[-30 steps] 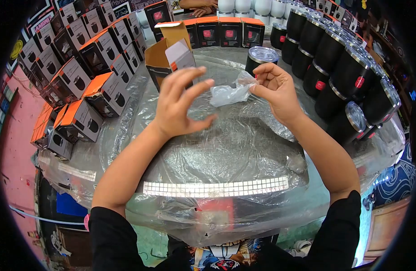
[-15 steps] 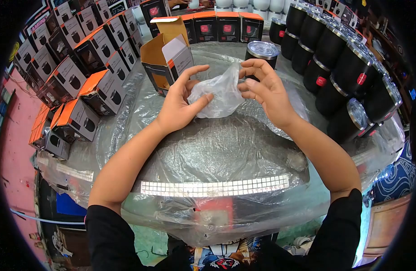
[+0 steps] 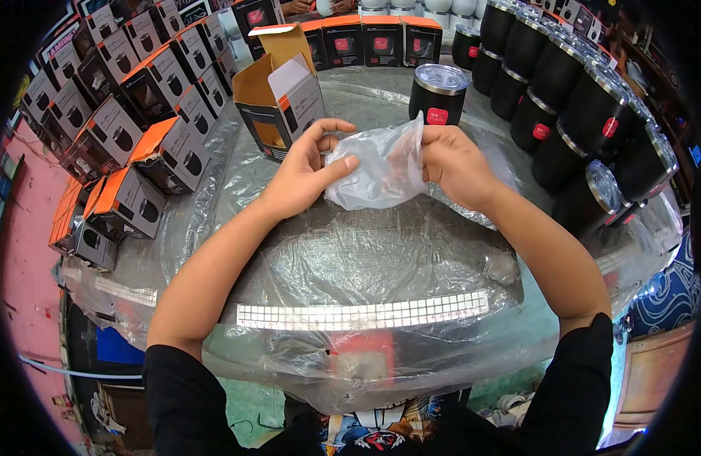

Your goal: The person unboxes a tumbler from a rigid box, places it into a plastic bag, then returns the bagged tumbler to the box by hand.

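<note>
Over the middle of the table I hold a clear plastic bag [image 3: 375,171] between both hands. My left hand [image 3: 301,171] pinches its left side, thumb lying across the front of the film. At the bag's right edge, my right hand [image 3: 457,163] grips the plastic with its fingers drawn together; some of them show blurred through the film. Just beyond the right hand stands a black tumbler [image 3: 439,99] with a clear lid and a red label. An open cardboard box [image 3: 278,114] with raised flaps stands past my left hand.
Stacked tumbler boxes [image 3: 122,114] line the left side, and more boxes [image 3: 381,42] form a row at the back. Black tumblers [image 3: 559,114] are stacked on the right. White tumblers [image 3: 438,17] and another person's hand [image 3: 297,7] appear at the far edge. Plastic sheeting [image 3: 366,251] covers the table.
My right hand has closed from spread fingers onto the bag's right edge. The bag is now stretched wider and lies a little lower.
</note>
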Motion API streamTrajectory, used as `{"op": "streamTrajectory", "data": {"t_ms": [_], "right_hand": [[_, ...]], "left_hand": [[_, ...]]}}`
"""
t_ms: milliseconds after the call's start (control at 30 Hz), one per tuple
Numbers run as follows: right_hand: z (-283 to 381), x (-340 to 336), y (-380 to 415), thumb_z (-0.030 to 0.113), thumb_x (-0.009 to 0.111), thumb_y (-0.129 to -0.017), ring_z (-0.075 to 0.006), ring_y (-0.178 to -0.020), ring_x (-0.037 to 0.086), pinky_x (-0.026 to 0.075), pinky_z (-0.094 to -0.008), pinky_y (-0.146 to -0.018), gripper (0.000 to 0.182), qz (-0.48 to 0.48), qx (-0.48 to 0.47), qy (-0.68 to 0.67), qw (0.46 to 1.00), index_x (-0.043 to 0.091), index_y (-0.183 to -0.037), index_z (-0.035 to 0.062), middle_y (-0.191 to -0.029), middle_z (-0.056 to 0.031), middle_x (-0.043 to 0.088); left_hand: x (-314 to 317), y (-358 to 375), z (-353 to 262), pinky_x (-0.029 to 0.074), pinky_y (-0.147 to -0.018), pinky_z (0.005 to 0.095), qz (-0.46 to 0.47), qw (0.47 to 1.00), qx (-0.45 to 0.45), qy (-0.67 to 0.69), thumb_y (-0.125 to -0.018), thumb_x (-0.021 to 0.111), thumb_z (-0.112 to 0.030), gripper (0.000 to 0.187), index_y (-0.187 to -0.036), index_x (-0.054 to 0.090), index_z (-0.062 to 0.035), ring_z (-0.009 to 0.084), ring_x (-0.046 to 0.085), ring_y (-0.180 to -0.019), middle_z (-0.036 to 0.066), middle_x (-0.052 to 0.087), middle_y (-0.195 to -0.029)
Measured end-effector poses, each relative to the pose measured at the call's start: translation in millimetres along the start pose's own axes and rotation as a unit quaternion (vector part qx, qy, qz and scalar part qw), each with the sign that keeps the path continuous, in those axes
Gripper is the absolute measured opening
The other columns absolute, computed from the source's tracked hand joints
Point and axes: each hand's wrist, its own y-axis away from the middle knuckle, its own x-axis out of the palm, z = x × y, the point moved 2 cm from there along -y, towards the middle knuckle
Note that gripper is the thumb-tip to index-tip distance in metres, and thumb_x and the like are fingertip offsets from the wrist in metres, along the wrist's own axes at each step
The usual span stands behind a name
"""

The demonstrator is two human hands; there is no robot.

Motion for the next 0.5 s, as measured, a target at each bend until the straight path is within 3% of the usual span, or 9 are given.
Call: {"op": "streamTrajectory", "data": {"t_ms": [33, 100, 133, 167, 233, 300, 367, 433, 500], "right_hand": [[-3.2, -0.8, -1.4, 0.01, 0.066, -0.098, -0.013, -0.088, 0.071, 0.057, -0.0299, -0.082, 0.025, -0.002, 0.024, 0.061, 0.998, 0.077, -0.119, 0.0, -0.102, -0.0036, 0.077], [-6.8, 5.9, 0.3, 0.008, 0.073, -0.095, -0.0157, -0.091, 0.074, 0.058, -0.0324, -0.087, 0.024, 0.012, 0.004, 0.095, 0.995, 0.077, -0.117, 0.0002, -0.102, -0.0042, 0.078], [-5.6, 9.8, 1.2, 0.005, 0.08, -0.091, -0.0185, -0.094, 0.077, 0.06, -0.0348, -0.092, 0.025, 0.027, -0.018, 0.131, 0.991, 0.076, -0.115, 0.0004, -0.101, -0.0049, 0.079], [-3.1, 9.5, 1.1, 0.008, 0.093, -0.079, -0.0178, -0.103, 0.075, 0.059, -0.0354, -0.097, 0.047, 0.023, 0.034, 0.149, 0.988, 0.074, -0.122, 0.0022, -0.11, -0.0054, 0.078], [-7.2, 11.5, 1.8, 0.011, 0.096, -0.076, -0.0168, -0.108, 0.073, 0.058, -0.0353, -0.099, 0.057, 0.045, -0.004, 0.123, 0.991, 0.072, -0.127, 0.0028, -0.116, -0.0058, 0.077], [-5.5, 13.0, 1.8, 0.014, 0.099, -0.072, -0.0157, -0.113, 0.07, 0.056, -0.0353, -0.101, 0.068, 0.066, -0.043, 0.098, 0.992, 0.069, -0.132, 0.0033, -0.122, -0.0062, 0.075], [-1.8, 14.2, 1.8, 0.016, 0.102, -0.066, -0.0158, -0.121, 0.066, 0.053, -0.0361, -0.107, 0.083, 0.093, -0.032, 0.184, 0.978, 0.064, -0.139, 0.0028, -0.132, -0.0067, 0.071], [0.1, 14.6, 3.7, 0.014, 0.101, -0.067, -0.0163, -0.119, 0.067, 0.053, -0.0364, -0.107, 0.08, 0.073, -0.08, 0.209, 0.972, 0.065, -0.138, 0.0022, -0.131, -0.007, 0.072], [2.9, 14.9, 5.5, 0.012, 0.099, -0.069, -0.0168, -0.117, 0.069, 0.053, -0.0368, -0.108, 0.076, 0.053, -0.127, 0.232, 0.963, 0.066, -0.137, 0.0015, -0.13, -0.0073, 0.072]], "left_hand": [[1.0, 0.2, 0.1, 0.051, -0.103, 0.0311, 0.0, 1.0, 0.0, 0.0, -0.101, 0.071, -0.01, 0.053, -0.147, 0.045, -0.0031, 0.0144, 0.064, -0.119, 0.01, 0.066, -0.127], [4.2, 0.4, -1.8, 0.054, -0.088, 0.0267, -0.008, 0.999, 0.032, 0.01, -0.101, 0.073, -0.008, 0.052, -0.146, 0.047, -0.0006, 0.0095, 0.065, -0.101, 0.004, 0.063, -0.106], [5.5, 0.6, -2.9, 0.054, -0.088, 0.0267, -0.007, 0.999, 0.032, 0.01, -0.101, 0.073, -0.008, 0.052, -0.146, 0.047, -0.0006, 0.0095, 0.065, -0.101, 0.004, 0.063, -0.106], [6.7, 1.1, -4.3, 0.052, -0.088, 0.0264, -0.008, 0.999, 0.031, 0.006, -0.1, 0.073, -0.007, 0.052, -0.146, 0.048, -0.0008, 0.0087, 0.062, -0.099, 0.003, 0.061, -0.105], [5.7, 0.7, -3.1, 0.051, -0.087, 0.0261, -0.008, 1.0, 0.03, 0.002, -0.099, 0.074, -0.005, 0.053, -0.146, 0.048, -0.001, 0.0079, 0.06, -0.097, 0.002, 0.059, -0.103], [0.0, 0.4, -0.1, 0.047, -0.085, 0.0248, 0.008, 0.994, 0.095, -0.053, -0.101, 0.071, -0.011, 0.049, -0.145, 0.05, -0.002, 0.0068, 0.055, -0.094, 0.0, 0.058, -0.105], [-5.5, 0.7, 0.2, 0.045, -0.084, 0.0242, 0.0, 0.996, 0.086, -0.024, -0.103, 0.069, -0.016, 0.046, -0.144, 0.051, -0.0025, 0.0065, 0.054, -0.093, -0.001, 0.057, -0.104], [-5.5, 2.2, -3.8, 0.043, -0.082, 0.0231, -0.031, 0.998, 0.061, -0.009, -0.109, 0.061, -0.028, 0.042, -0.143, 0.054, -0.0043, 0.0059, 0.053, -0.091, -0.002, 0.058, -0.104], [-6.1, 1.4, -2.5, 0.045, -0.08, 0.0237, -0.058, 0.997, 0.039, -0.018, -0.11, 0.059, -0.029, 0.042, -0.143, 0.054, -0.0048, 0.0062, 0.054, -0.09, -0.001, 0.06, -0.104]]}}
